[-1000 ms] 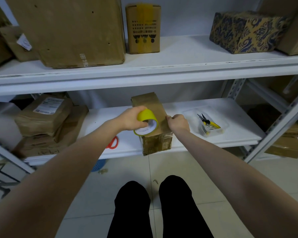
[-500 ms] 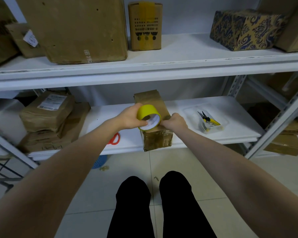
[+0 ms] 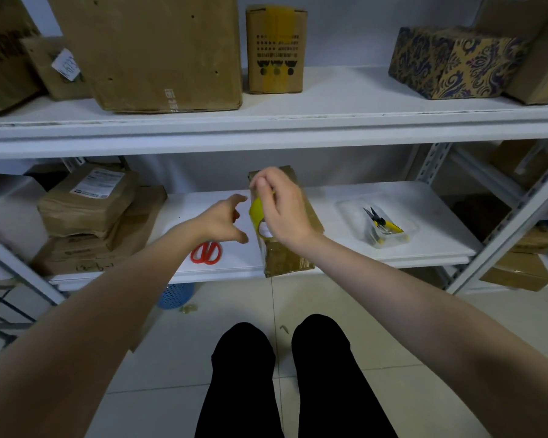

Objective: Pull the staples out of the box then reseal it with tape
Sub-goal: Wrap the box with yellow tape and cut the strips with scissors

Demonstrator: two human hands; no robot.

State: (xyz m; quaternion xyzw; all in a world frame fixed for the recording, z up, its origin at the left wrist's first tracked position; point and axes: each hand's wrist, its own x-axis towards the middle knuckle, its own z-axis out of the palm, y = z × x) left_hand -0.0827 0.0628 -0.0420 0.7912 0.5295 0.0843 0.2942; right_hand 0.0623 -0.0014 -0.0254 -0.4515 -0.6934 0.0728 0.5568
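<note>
A long brown cardboard box (image 3: 287, 257) wrapped in brown tape lies on the lower white shelf (image 3: 345, 197), its near end at the shelf's front edge. My right hand (image 3: 282, 210) is above the box and grips the yellow tape roll (image 3: 256, 207), which is mostly hidden behind the fingers. My left hand (image 3: 225, 219) hovers just left of the box with its fingers spread, holding nothing.
Red scissors (image 3: 205, 252) lie on the lower shelf left of the box. A clear tray (image 3: 402, 230) with yellow-handled pliers (image 3: 382, 221) sits to the right. Brown parcels (image 3: 86, 200) are stacked at the left. Cartons (image 3: 152, 49) fill the upper shelf. My legs (image 3: 244, 374) are below.
The tape roll has passed from my left hand to my right hand. My left hand has let go and drawn away to the left with its fingers spread.
</note>
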